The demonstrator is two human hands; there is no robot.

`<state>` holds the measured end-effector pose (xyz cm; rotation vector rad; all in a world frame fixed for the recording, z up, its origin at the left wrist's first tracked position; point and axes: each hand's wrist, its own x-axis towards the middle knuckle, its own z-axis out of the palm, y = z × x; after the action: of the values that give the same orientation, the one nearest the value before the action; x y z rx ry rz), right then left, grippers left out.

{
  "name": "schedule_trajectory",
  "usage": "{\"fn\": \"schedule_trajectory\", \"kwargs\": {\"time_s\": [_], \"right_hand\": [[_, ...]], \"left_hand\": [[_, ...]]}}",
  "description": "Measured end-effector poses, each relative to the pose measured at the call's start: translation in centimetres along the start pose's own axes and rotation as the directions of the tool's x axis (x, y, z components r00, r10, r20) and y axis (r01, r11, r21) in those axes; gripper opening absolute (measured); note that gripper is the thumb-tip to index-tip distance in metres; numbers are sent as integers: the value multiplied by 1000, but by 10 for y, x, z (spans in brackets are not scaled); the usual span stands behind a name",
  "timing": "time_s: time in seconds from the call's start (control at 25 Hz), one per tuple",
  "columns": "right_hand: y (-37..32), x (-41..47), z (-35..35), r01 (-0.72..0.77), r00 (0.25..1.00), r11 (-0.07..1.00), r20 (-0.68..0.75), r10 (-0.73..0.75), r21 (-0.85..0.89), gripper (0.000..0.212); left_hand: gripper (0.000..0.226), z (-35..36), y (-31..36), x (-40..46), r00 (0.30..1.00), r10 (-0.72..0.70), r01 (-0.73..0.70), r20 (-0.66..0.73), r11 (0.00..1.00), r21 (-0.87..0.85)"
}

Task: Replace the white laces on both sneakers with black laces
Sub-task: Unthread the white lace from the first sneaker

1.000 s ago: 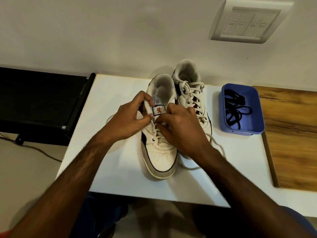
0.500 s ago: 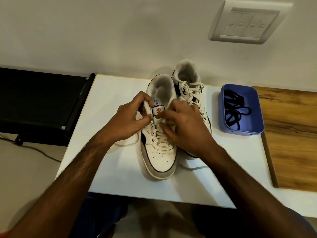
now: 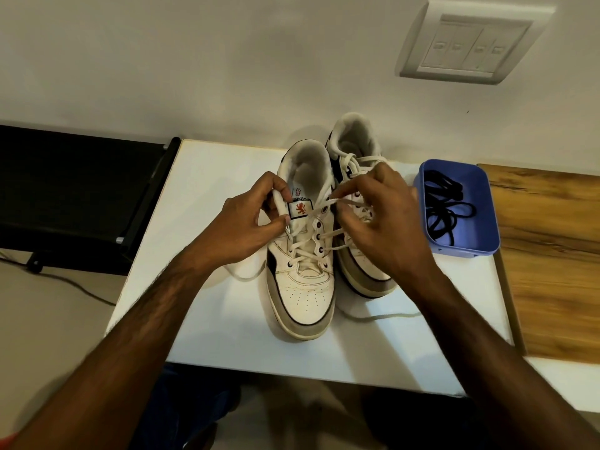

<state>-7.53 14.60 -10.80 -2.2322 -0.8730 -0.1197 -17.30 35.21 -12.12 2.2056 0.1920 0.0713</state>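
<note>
Two white sneakers stand side by side on a white table point(image 3: 201, 319), toes toward me. On the left sneaker point(image 3: 303, 297) my left hand point(image 3: 246, 222) pinches the tongue by its lion label. My right hand point(image 3: 380, 219) pinches that shoe's white lace point(image 3: 319, 209) and holds it stretched out to the right from an upper eyelet. My right hand partly hides the right sneaker point(image 3: 355, 141), which keeps its white lace. Loose lace ends trail on the table. Black laces point(image 3: 446, 203) lie coiled in a blue tray point(image 3: 483, 235) to the right.
A wooden board point(image 3: 552, 261) lies right of the tray. A black stand point(image 3: 65, 196) sits left of the table, with a cable on the floor. The wall behind carries a switch plate point(image 3: 470, 40). The table's front edge is near my lap.
My right hand has moved up and to the right, drawing the white lace out of the left sneaker's upper eyelet. My left hand has stayed on the tongue.
</note>
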Motion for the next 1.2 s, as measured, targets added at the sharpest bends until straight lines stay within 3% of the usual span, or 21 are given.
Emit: {"fn": "schedule_trajectory", "kwargs": {"time_s": [0.16,0.24,0.44,0.64,0.92,1.08,1.2], "right_hand": [[-14,-13,28,189,971,966,182,-157,-174,18],[-19,-16,41,214,962,948,219,-163,-236,14],[-17,-11,31,185,968,955,211,-136,-234,17],[-12,-2,-6,69,997,975,-1,-71,-211,18],[-24,-18,38,198,965,938,223,-136,-283,16],[-19,-14,34,183,970,947,208,-129,-264,19],[-13,-6,12,108,991,974,96,-91,-200,23]], "left_hand": [[27,1,0,0,1000,10,-10,-7,1000,-14],[26,1,0,0,1000,13,-13,-8,1000,-11],[27,1,0,0,1000,7,-7,1,1000,-5],[26,-2,0,0,1000,0,1,7,1000,-13],[26,1,-1,1,1000,10,-10,6,1000,-18],[25,0,-1,0,1000,7,-7,11,1000,-24],[26,-1,-1,0,1000,4,-3,10,1000,-24]]}}
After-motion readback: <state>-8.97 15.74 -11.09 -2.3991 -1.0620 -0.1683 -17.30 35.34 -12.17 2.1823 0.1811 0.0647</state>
